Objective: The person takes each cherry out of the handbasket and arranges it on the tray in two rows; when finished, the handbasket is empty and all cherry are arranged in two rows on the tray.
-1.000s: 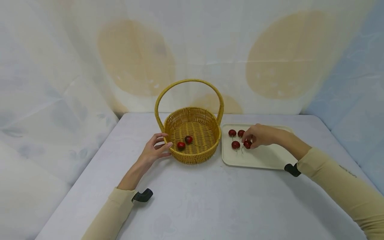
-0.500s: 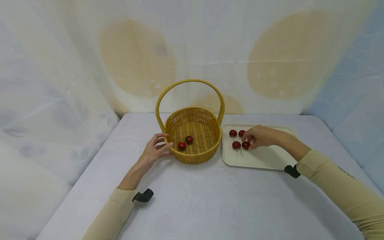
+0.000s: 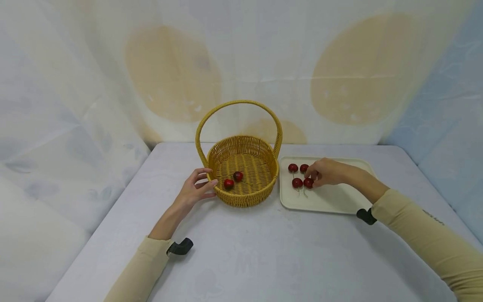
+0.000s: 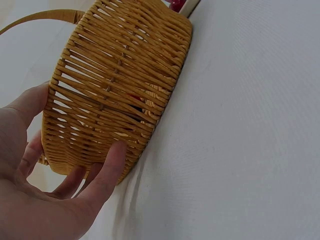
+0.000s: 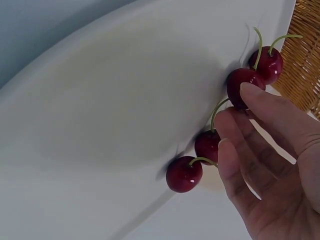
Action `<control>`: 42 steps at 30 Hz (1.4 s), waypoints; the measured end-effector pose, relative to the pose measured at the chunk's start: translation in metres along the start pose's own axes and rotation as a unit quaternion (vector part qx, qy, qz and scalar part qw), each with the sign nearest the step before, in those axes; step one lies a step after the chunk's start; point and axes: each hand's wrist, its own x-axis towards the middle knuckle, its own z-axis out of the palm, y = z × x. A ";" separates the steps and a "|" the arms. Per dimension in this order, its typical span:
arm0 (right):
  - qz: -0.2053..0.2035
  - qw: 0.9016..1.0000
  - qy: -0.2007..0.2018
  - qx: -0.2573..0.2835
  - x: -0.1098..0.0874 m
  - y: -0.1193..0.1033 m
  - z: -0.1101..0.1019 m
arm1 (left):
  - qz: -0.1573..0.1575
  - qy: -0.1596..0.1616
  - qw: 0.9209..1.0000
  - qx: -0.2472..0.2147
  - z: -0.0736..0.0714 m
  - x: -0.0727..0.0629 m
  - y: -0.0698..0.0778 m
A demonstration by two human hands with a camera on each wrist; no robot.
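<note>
"Cherry (image 5: pixel 238 86) at the right hand (image 3: pixel 327 171): how is it held?"

"In a light pinch between thumb and fingertip, the other fingers loosely bent. This hold probably suits a small, smooth fruit and spares its neighbours; the stem stands free of the digits. The cherry is at the front right of a group of four on the pale tray (image 3: pixel 332 200)."

"And the left hand (image 3: pixel 191 188)?"

"Spread and relaxed, grasping nothing; its digits rest against the rim and outer wall of the wicker basket (image 3: pixel 245 201), presumably to steady it."

"What lies farther out?"

"Three other cherries (image 3: pixel 297 183) share the tray, one beside the held fruit and two behind. Their close two-by-two layout perhaps keeps them countable. Two red cherries (image 3: pixel 228 183) lie near each other inside the basket. Its handle (image 3: pixel 241 101) arches upright, leaving the mouth uncovered. Basket and tray stand side by side on the surface (image 3: pixel 241 256), apparently so that each hand has its own station. Patterned cloth (image 3: pixel 264 46) hangs behind."
</note>
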 end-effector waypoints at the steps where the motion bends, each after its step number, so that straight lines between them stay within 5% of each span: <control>1: -0.001 1.000 -0.001 0.000 0.000 0.000 0.000 | 0.000 0.000 1.000 0.000 0.000 0.000 0.000; 28: 0.003 1.000 -0.003 0.005 -0.005 -0.008 -0.010 | -0.007 0.004 1.000 0.009 0.002 0.001 -0.004; 42: -0.019 1.000 -0.002 -0.009 0.017 -0.048 -0.044 | -0.010 0.001 1.000 -0.006 0.000 0.002 -0.001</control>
